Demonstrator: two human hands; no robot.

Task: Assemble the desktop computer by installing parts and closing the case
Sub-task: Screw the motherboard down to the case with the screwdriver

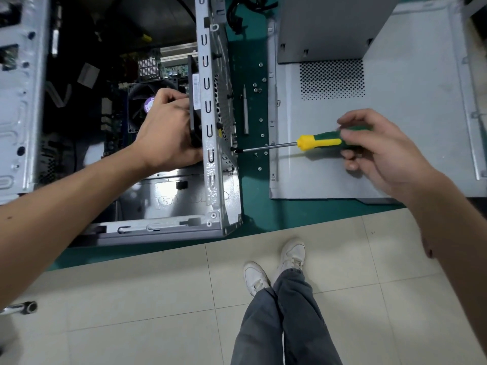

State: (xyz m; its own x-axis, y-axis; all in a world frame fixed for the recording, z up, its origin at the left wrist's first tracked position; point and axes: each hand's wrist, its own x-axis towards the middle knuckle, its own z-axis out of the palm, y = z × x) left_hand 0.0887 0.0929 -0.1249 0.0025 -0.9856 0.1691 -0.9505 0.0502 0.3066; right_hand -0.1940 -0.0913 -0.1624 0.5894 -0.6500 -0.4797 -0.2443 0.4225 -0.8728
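Note:
An open grey computer case (pixel 210 185) lies on a green mat, its motherboard and CPU cooler (pixel 142 101) showing inside. My left hand (pixel 168 127) reaches into the case and grips a black case fan (pixel 193 83), holding it against the inside of the rear panel. My right hand (pixel 374 143) grips the green-and-yellow handle of a screwdriver (pixel 320 142). Its shaft runs left and the tip meets a black screw at the outside of the rear panel (pixel 234 149).
The removed grey side panel (pixel 395 154) lies flat on the right, a second grey cover resting on its far end. Several loose screws (pixel 259 86) and a thin metal tool (pixel 245 111) lie on the green mat (pixel 253 206). Below the bench edge are tiled floor and my legs.

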